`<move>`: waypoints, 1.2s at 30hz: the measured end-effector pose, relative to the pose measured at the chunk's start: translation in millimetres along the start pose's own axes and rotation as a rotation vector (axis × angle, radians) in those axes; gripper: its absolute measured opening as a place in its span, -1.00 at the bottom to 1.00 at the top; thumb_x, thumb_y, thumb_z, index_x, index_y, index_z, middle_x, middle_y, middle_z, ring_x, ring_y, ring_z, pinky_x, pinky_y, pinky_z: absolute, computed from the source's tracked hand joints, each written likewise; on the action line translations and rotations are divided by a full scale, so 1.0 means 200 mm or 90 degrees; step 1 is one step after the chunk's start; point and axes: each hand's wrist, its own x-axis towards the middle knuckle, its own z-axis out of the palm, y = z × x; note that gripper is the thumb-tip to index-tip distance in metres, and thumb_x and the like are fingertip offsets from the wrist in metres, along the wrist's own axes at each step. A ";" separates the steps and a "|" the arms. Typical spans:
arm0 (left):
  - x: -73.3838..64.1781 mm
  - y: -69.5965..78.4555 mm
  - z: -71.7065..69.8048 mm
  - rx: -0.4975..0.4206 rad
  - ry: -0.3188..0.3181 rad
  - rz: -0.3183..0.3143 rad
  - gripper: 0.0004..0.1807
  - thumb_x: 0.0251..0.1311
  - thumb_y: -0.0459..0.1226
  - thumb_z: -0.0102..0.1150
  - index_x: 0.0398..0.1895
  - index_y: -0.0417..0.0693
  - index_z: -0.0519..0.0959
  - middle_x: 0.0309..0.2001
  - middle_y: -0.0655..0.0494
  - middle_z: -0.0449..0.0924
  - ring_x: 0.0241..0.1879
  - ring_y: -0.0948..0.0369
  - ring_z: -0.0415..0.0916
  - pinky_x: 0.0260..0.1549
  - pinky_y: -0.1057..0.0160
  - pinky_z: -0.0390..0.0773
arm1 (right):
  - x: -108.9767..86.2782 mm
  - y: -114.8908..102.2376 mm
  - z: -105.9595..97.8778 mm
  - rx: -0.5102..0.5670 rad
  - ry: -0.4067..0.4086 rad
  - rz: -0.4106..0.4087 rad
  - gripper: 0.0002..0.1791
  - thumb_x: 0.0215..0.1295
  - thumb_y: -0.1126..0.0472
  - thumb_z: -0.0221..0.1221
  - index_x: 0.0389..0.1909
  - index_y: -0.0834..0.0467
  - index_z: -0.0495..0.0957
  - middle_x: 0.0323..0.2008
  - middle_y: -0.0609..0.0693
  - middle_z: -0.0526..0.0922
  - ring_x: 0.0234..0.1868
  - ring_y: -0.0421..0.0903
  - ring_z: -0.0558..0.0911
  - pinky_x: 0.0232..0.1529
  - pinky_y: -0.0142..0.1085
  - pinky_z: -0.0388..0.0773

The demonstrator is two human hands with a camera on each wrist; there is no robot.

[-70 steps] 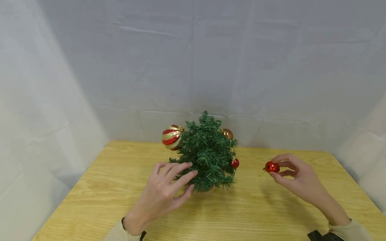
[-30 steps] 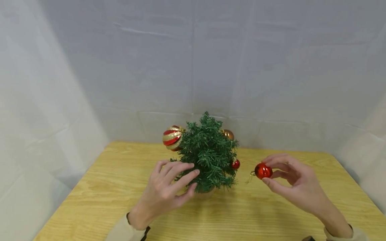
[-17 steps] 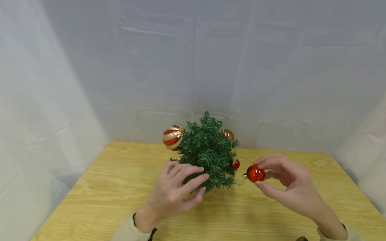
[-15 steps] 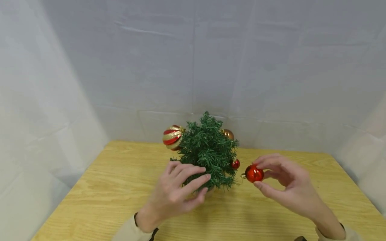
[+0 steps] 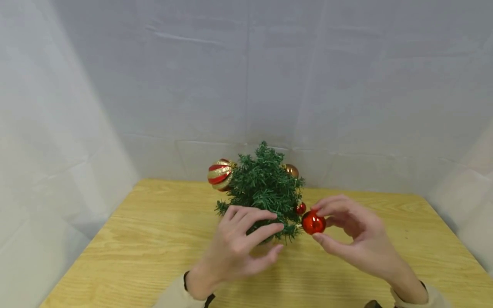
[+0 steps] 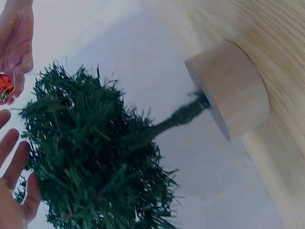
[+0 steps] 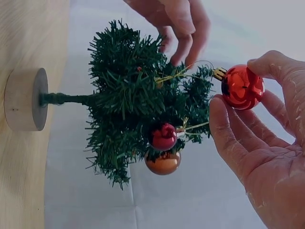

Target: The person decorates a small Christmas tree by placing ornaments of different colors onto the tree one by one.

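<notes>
My right hand [image 5: 356, 239] pinches a shiny red bauble [image 5: 313, 223] between thumb and fingertips, just right of a small green Christmas tree [image 5: 265, 184]. In the right wrist view the bauble's gold cap [image 7: 218, 73] faces the branches, and a gold thread loop [image 7: 171, 78] trails from it over the needles. My left hand [image 5: 246, 244] is in front of the tree, fingers spread and slightly bent, holding nothing. A smaller dark red bauble [image 7: 162, 136] and a copper one [image 7: 163, 162] hang on the tree's right side. A red-and-gold striped bauble [image 5: 220, 175] hangs at its left.
The tree stands on a round wooden base [image 6: 233, 88] on a light wood table [image 5: 154, 231]. White sheeting [image 5: 246, 85] closes in the back and both sides.
My right hand has carried the red bauble leftward, up to the tree's right side. My left hand has shifted right across the front of the tree. The tree stays in place.
</notes>
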 end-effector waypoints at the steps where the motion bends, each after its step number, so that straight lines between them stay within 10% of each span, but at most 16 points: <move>1: 0.00 0.01 0.00 -0.003 -0.002 -0.008 -0.72 0.19 -0.05 0.34 -0.10 0.06 0.75 -0.06 0.09 0.73 -0.10 0.20 0.64 -0.12 0.19 0.53 | 0.00 0.00 0.01 -0.003 -0.002 0.002 -0.43 -0.14 0.82 0.27 -0.01 0.45 0.53 0.08 0.12 0.62 0.03 -0.13 0.70 -0.04 -0.37 0.71; 24: 0.02 0.06 0.04 -0.032 0.017 -0.075 -0.91 0.24 -0.18 0.29 -0.31 0.08 0.75 -0.08 0.12 0.73 -0.12 0.21 0.62 -0.07 0.18 0.51 | 0.03 0.00 0.07 -0.012 -0.017 -0.036 -0.50 -0.07 0.72 0.34 -0.03 0.45 0.53 0.08 0.14 0.62 -0.01 -0.16 0.70 -0.11 -0.40 0.70; 36: 0.02 0.04 0.02 -0.046 0.070 -0.098 -0.83 0.35 -0.20 0.19 -0.34 0.06 0.75 -0.13 0.09 0.71 -0.12 0.17 0.63 -0.11 0.15 0.50 | 0.02 -0.05 0.06 -0.083 -0.033 0.061 -0.41 0.00 0.75 0.26 0.07 0.29 0.54 0.12 0.06 0.61 0.08 -0.19 0.66 -0.17 -0.37 0.70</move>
